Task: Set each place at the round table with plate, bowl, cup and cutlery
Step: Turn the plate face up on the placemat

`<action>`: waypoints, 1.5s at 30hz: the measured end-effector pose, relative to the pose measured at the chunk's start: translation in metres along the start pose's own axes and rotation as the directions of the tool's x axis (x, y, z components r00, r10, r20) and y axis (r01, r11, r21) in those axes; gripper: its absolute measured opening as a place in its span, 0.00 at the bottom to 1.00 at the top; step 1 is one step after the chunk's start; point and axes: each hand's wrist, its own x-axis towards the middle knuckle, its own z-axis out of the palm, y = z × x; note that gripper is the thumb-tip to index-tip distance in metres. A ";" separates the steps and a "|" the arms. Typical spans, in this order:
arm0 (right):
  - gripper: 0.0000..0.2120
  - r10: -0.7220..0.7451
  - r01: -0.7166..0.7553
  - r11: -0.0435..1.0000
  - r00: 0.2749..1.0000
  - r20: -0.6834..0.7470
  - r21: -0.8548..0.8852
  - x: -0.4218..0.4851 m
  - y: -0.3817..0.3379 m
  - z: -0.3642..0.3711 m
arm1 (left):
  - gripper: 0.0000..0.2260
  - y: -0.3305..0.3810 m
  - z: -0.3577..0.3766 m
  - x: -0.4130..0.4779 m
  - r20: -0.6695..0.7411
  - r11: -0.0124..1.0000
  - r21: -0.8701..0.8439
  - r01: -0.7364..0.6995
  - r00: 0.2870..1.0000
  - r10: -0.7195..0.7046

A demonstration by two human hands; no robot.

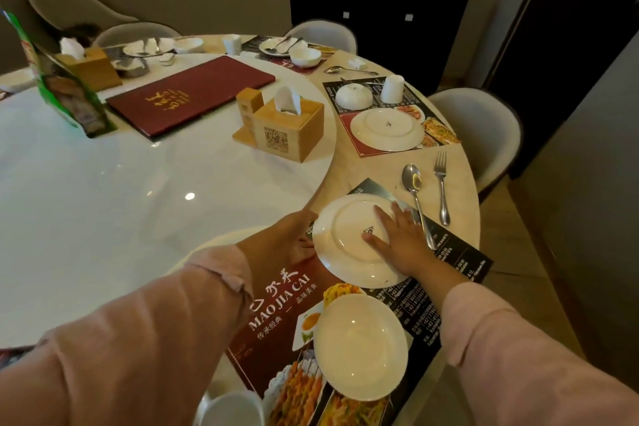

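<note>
1. Round desk (363, 169), pale stone top; a white glass turntable (138, 201) covers its middle.
2. Printed placemat (276, 304) at the nearest place, lying on the desk rim.
3. Dark red menu folder (193, 93), flat on the turntable, far side.
4. Upright white plate (361, 346) on the near half of the placemat.
5. Inverted white plate (345, 235) on the far half of the placemat, just beyond the upright one, foot ring up.
6. Left hand (294, 235) at that plate's left rim, touching it; its fingers are partly hidden, grip cannot be told.
7. Right hand (401, 235) lies flat on the inverted plate's base, fingers straight and spread, grasping nothing.
8. Wooden tissue box (288, 130) on the turntable edge.
9. Next place to the right: inverted plate (387, 130), inverted bowl (354, 97), inverted cup (392, 88) on its own mat.
10. Spoon (416, 197) and fork (442, 187) side by side on the desk between the two places; the spoon's handle reaches the near placemat.
</note>
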 end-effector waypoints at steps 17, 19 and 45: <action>0.38 -0.119 0.120 0.930 0.993 -0.025 0.347 -0.032 -0.008 -0.025 | 0.18 0.006 0.014 -0.004 0.027 0.990 -0.143 -0.013 0.999 0.017; 0.42 -0.245 0.290 0.860 0.956 -0.158 0.419 -0.054 -0.008 -0.028 | 0.18 0.016 0.009 -0.009 0.035 0.985 -0.164 -0.049 0.998 0.056; 0.14 0.424 0.073 0.583 0.822 -0.380 0.809 -0.005 0.004 -0.009 | 0.35 0.000 0.002 0.013 0.083 0.985 0.140 -0.098 0.993 0.087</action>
